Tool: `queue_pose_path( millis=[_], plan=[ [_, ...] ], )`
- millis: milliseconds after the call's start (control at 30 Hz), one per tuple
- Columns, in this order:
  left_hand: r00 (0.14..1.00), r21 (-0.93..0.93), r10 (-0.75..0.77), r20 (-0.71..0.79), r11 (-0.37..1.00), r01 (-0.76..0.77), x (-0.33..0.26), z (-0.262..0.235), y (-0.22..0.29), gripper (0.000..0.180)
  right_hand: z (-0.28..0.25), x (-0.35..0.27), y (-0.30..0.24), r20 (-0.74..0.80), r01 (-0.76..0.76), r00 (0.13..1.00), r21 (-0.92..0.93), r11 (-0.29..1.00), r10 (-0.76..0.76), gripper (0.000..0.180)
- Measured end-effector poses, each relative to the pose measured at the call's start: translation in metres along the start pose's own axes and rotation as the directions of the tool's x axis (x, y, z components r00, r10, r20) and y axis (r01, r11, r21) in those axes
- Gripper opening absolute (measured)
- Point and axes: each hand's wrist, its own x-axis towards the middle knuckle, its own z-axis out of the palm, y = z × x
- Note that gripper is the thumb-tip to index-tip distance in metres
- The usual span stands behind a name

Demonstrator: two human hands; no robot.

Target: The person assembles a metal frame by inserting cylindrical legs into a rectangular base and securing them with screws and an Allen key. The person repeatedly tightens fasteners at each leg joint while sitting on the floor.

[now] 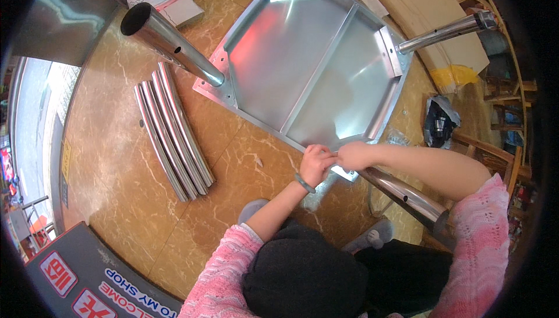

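Note:
A shiny stainless steel table top lies upside down on the floor, its underside facing up. Round steel legs stand at its corners: a left leg, a right leg and a near leg. At the near corner plate, beside the base of the near leg, my left hand and my right hand meet. Both have their fingers bent and closed together at the rim. Whatever lies between the fingertips is too small or hidden to make out.
Several steel tubes lie side by side on the brown marbled floor to the left. At the right are an open bag of dark metal parts, a cardboard sheet and wooden stools. A dark doormat sits near left.

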Motion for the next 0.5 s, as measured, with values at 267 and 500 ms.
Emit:
queue_pose_path(
  millis=[267, 500],
  plan=[
    [0.999, 0.099, 0.034, 0.037, 0.994, -0.037, 0.0, 0.004, -0.002, 0.023, 0.0, -0.006, -0.005, 0.076, 0.3, 0.93, -0.723, 0.622, -0.361, 0.011],
    [0.997, 0.08, -0.003, 0.079, 0.997, -0.003, -0.002, 0.002, -0.001, 0.027, 0.001, -0.011, -0.012, -0.023, 0.2, 0.965, -0.585, 0.786, -0.263, 0.007]
  ],
)
